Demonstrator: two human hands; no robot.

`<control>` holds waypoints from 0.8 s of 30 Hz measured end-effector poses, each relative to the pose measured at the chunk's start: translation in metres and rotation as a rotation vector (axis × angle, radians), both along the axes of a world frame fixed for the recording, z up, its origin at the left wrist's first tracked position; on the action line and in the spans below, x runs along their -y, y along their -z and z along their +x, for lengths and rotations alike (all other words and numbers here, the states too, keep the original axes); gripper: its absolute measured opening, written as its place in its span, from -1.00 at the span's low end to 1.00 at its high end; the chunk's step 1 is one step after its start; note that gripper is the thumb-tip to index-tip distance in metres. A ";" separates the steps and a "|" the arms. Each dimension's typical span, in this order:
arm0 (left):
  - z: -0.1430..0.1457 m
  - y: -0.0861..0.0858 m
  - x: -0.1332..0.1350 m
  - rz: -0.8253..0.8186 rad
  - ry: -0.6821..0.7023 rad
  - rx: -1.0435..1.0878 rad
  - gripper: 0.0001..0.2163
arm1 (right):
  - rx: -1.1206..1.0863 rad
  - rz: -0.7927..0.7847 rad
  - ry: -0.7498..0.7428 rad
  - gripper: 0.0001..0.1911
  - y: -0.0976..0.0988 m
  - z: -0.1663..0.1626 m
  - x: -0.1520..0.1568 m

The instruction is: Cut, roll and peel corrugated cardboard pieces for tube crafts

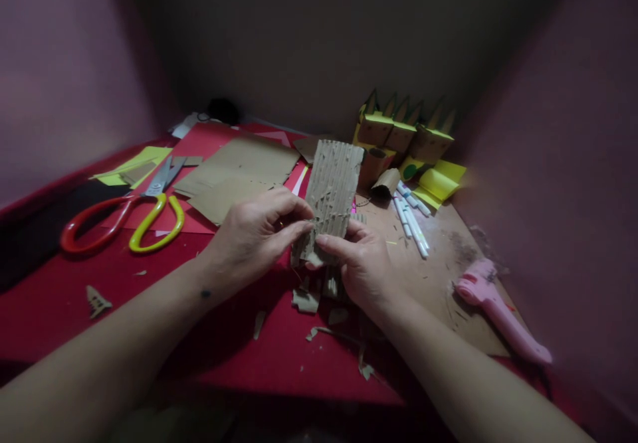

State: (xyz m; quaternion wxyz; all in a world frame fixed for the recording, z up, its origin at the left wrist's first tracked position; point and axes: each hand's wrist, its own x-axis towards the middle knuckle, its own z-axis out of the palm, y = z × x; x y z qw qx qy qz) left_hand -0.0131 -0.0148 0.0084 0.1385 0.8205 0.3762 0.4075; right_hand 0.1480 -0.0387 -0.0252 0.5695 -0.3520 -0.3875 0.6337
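A strip of corrugated cardboard (333,187) stands tilted up between my hands, its ridges bare and its surface ragged with torn paper. My right hand (366,260) grips its lower right part, thumb on the front and fingers behind. At the left edge, my left hand (264,230) has thumb and forefinger pinched together on the strip's torn surface; any loose shred between the fingertips is too small to make out. Below the hands, torn cardboard scraps (306,300) lie on the red cloth (214,343).
Scissors (149,210) with red and yellow handles lie left, near cardboard sheets (244,164) and red paper (199,144). Right are white markers (411,220), a pink glue gun (503,310) and a cardboard board (443,283). Behind stands a yellow and brown cardboard construction (399,134).
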 end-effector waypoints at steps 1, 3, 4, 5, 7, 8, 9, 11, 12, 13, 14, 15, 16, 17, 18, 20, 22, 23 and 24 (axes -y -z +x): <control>0.000 0.001 0.000 0.017 0.008 -0.017 -0.94 | 0.000 0.003 0.001 -0.80 0.000 0.000 0.000; 0.001 0.002 0.000 0.059 0.028 -0.055 -0.94 | 0.006 -0.011 -0.004 -0.79 -0.001 -0.001 0.001; 0.001 0.003 0.000 0.083 0.037 -0.067 -0.93 | 0.011 -0.025 -0.008 -0.78 -0.001 -0.001 0.002; 0.001 0.004 0.000 0.110 0.047 -0.068 -0.92 | 0.014 -0.039 -0.011 -0.77 -0.001 0.000 0.002; 0.002 0.005 -0.001 0.138 0.069 -0.076 -0.89 | 0.015 -0.045 -0.020 -0.76 0.000 0.000 0.002; 0.002 0.005 -0.001 0.144 0.077 -0.087 -0.88 | 0.018 -0.043 -0.028 -0.76 0.000 0.000 0.002; 0.001 0.005 -0.002 0.149 0.085 -0.109 -0.87 | 0.023 -0.040 -0.036 -0.76 0.001 0.000 0.002; 0.001 0.005 -0.002 0.166 0.091 -0.182 -0.86 | 0.032 -0.037 -0.050 -0.78 0.003 0.000 0.002; 0.001 0.005 -0.003 0.182 0.092 -0.223 -0.86 | 0.033 -0.039 -0.051 -0.78 0.003 0.000 0.002; 0.000 0.005 -0.003 0.199 0.091 -0.258 -0.86 | 0.032 -0.042 -0.049 -0.79 0.003 0.000 0.002; 0.000 0.005 -0.003 0.205 0.091 -0.280 -0.86 | 0.030 -0.043 -0.048 -0.79 0.004 0.001 0.002; -0.001 0.004 -0.002 0.199 0.092 -0.281 -0.86 | 0.023 -0.040 -0.044 -0.79 0.003 0.001 0.001; -0.001 0.003 -0.002 0.184 0.090 -0.259 -0.86 | 0.015 -0.037 -0.039 -0.78 0.003 0.001 0.000; -0.002 0.002 -0.002 0.161 0.084 -0.221 -0.86 | 0.005 -0.032 -0.034 -0.78 0.002 0.002 0.000; -0.003 0.000 -0.002 0.136 0.075 -0.175 -0.86 | -0.004 -0.027 -0.030 -0.78 0.001 0.003 -0.001; -0.004 -0.003 -0.001 0.102 0.065 -0.101 -0.87 | -0.014 -0.024 -0.027 -0.78 0.000 0.004 -0.002; -0.004 -0.004 -0.002 0.092 0.079 -0.072 -0.89 | -0.009 -0.028 -0.033 -0.79 -0.001 0.003 -0.002; -0.003 -0.004 -0.002 0.097 0.092 -0.068 -0.89 | -0.005 -0.032 -0.035 -0.79 -0.002 0.003 -0.002; -0.002 -0.003 -0.002 0.105 0.101 -0.072 -0.90 | -0.003 -0.037 -0.032 -0.78 -0.002 0.003 -0.001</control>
